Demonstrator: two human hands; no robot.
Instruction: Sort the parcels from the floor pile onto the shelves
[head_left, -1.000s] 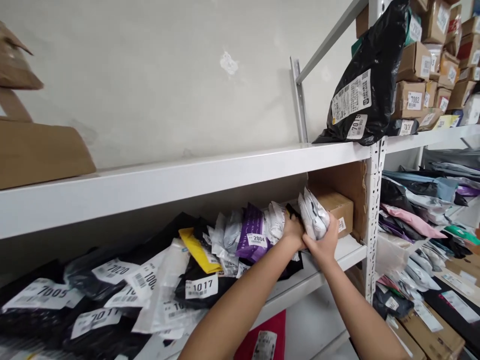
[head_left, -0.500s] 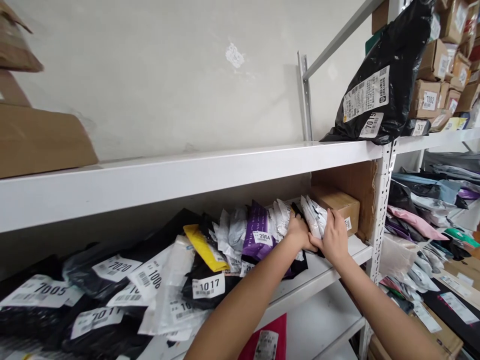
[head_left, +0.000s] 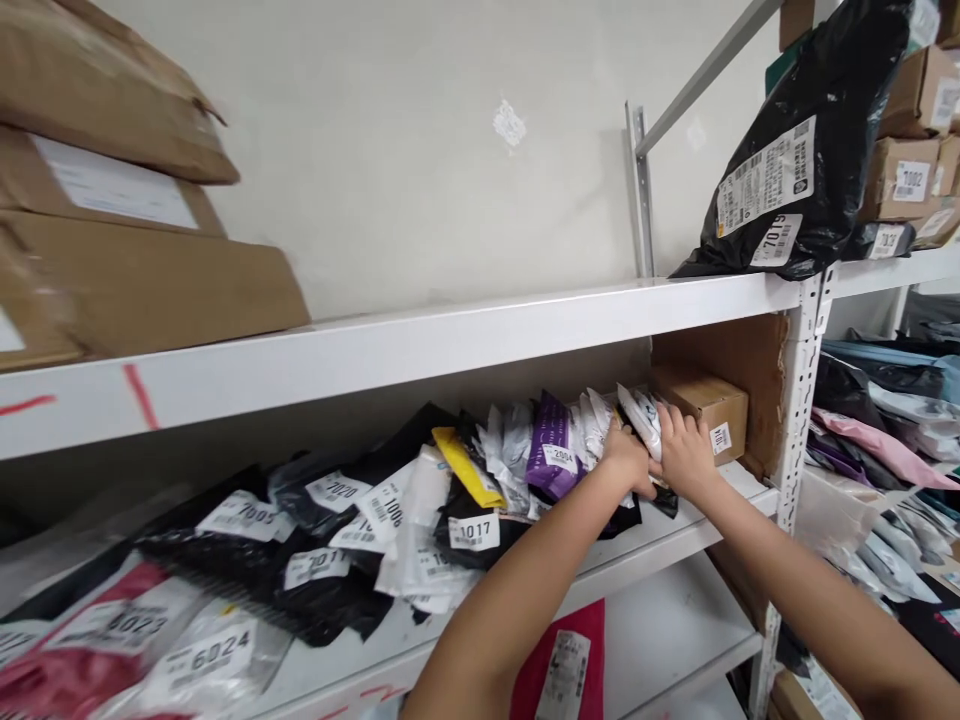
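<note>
On the middle shelf, my right hand (head_left: 686,455) rests with bent fingers against a slim white mailer bag (head_left: 640,418), gripping its right side. Close beside it, my left hand (head_left: 628,462) reaches in between the upright bags, its fingers curled and partly hidden; what they hold I cannot make out. Left of it lean more white mailer bags (head_left: 595,420) and a purple mailer bag (head_left: 553,440) labelled 2004. Just behind my right hand stands a cardboard box (head_left: 709,400) with a white label.
The white shelf edge (head_left: 480,340) above runs across the view. A black parcel (head_left: 787,180) labelled 7019 and brown boxes (head_left: 165,290) sit on it. Left on the middle shelf lie a yellow mailer (head_left: 466,468) and several labelled bags. A perforated post (head_left: 799,400) stands right.
The view has shifted left, so more boxes and bags show at the left. Both hands stay among the same bags; the white mailer bags near my right hand lean further left.
</note>
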